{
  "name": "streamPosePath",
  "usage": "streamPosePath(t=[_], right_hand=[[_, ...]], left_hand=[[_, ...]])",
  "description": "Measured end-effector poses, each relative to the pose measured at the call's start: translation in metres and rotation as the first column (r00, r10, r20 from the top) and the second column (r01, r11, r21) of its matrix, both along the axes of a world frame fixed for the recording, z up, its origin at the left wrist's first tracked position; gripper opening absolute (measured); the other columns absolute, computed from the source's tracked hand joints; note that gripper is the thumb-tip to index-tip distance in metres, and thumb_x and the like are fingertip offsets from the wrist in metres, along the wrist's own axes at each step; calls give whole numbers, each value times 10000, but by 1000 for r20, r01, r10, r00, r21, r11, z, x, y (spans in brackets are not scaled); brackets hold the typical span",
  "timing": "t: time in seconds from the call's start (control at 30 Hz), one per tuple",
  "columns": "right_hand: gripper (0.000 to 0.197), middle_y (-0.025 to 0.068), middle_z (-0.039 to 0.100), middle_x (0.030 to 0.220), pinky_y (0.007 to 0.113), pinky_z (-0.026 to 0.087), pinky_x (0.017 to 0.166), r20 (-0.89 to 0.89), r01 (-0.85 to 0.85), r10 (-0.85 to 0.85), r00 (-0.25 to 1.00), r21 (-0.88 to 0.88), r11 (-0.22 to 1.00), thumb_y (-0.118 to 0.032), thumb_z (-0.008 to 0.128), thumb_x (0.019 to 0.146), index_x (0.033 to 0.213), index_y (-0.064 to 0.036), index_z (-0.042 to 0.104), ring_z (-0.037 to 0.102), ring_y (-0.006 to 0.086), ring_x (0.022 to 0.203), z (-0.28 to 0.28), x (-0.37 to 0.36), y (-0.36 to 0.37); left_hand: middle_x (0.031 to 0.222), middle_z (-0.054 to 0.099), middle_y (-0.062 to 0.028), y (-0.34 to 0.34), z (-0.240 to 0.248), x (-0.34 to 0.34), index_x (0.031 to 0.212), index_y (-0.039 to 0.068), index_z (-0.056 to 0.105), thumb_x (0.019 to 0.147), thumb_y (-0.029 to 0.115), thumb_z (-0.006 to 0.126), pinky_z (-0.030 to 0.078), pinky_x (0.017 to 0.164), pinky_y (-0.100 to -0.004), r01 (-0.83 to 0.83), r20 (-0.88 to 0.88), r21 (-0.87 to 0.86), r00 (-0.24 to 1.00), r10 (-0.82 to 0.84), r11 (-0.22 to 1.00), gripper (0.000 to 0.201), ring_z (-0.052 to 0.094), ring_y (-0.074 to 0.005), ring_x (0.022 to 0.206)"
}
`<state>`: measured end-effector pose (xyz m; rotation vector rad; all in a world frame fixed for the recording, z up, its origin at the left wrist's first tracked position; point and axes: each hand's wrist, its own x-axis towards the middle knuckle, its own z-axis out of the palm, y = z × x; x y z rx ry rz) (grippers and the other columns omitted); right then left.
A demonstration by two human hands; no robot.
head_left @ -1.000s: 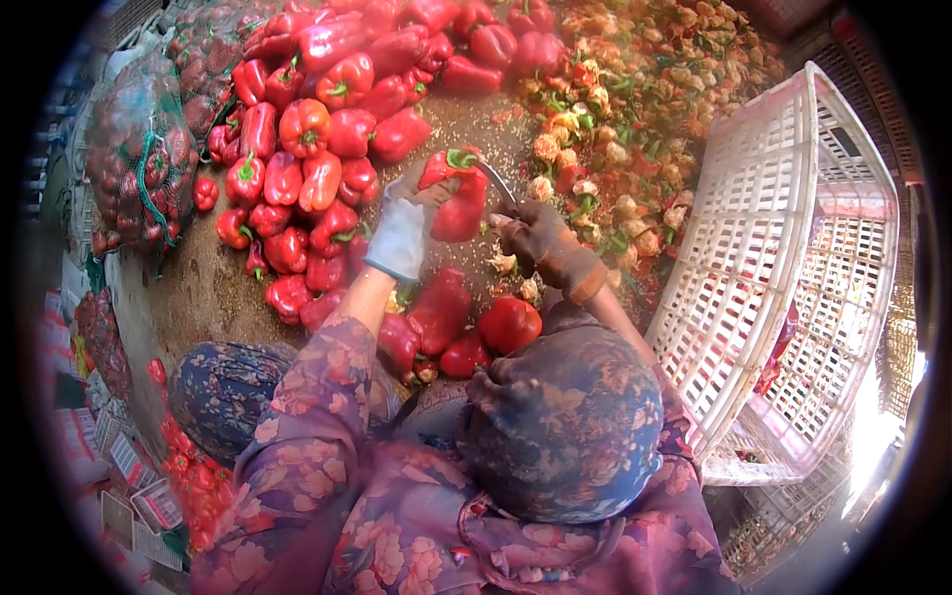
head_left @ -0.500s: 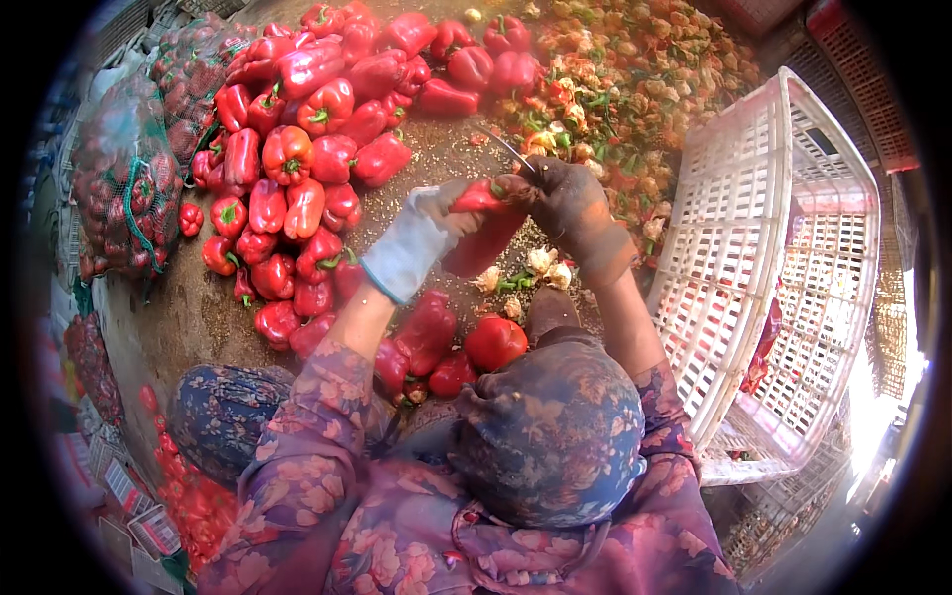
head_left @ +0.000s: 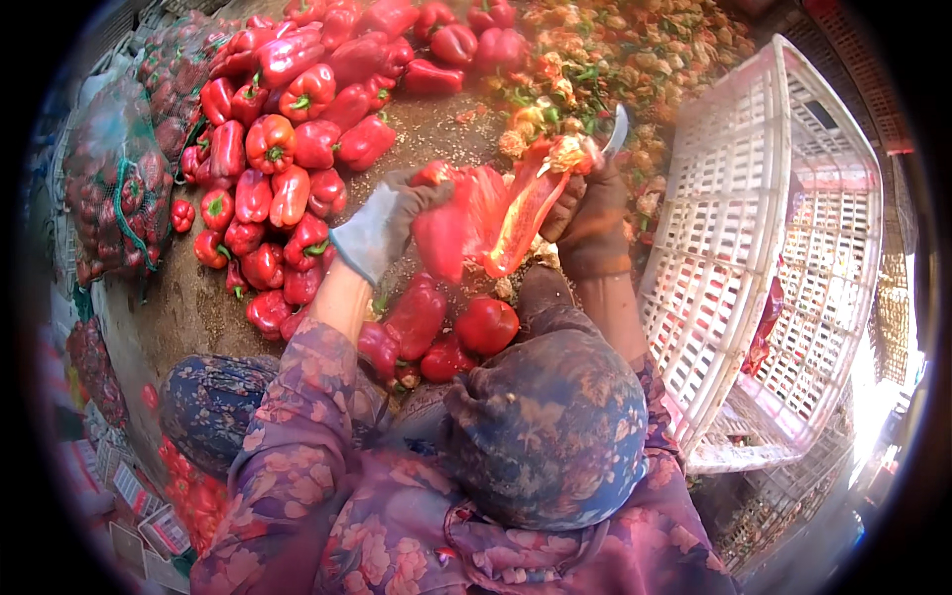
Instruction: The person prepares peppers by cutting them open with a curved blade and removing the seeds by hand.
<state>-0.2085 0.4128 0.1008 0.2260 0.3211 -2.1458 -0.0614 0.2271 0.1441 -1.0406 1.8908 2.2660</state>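
Observation:
My gloved left hand (head_left: 389, 226) is closed round one side of a red bell pepper (head_left: 458, 223), which is torn open with its pale orange inner wall showing. My right hand (head_left: 593, 220), in a dark stained glove, grips a knife whose curved blade (head_left: 618, 129) points up past the fingers. Between that hand and the pepper, a pale seed core (head_left: 569, 155) sits at the upper end of the opened strip. The knife's handle is hidden in the glove. Below the hands, several whole red peppers (head_left: 416, 315) lie close to my legs.
A heap of whole red peppers (head_left: 270, 144) covers the ground at left. Discarded cores and stems (head_left: 645, 50) spread at far right. A white slatted crate (head_left: 709, 238) leans at right, beside my right arm. Net sacks of peppers (head_left: 117, 203) stand at far left.
The pepper has been opened, and its inside and core now show. My hands have moved apart, the left leftward and the right rightward, and the blade now points upward.

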Motion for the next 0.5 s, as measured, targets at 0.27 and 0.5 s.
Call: streamPosePath(t=[0.27, 0.5], right_hand=[[173, -62, 364, 557, 235, 264, 390, -260, 423, -334, 906, 593, 686, -294, 506, 927, 839, -153, 554, 333, 70, 459, 22, -29, 33], [181, -34, 369, 513, 273, 229, 378, 103, -1, -115, 988, 748, 663, -242, 595, 879, 746, -149, 515, 309, 104, 419, -20, 26, 64]], left_hand=[[943, 685, -68, -42, -21, -2, 1041, -20, 655, 891, 131, 613, 544, 732, -283, -190, -5, 47, 982, 190, 981, 217, 662, -152, 825], [1004, 673, -130, 15, 111, -80, 1093, -20, 610, 872, 128, 583, 530, 796, -336, 249, -639, 73, 755, -147, 966, 268, 658, -239, 909]])
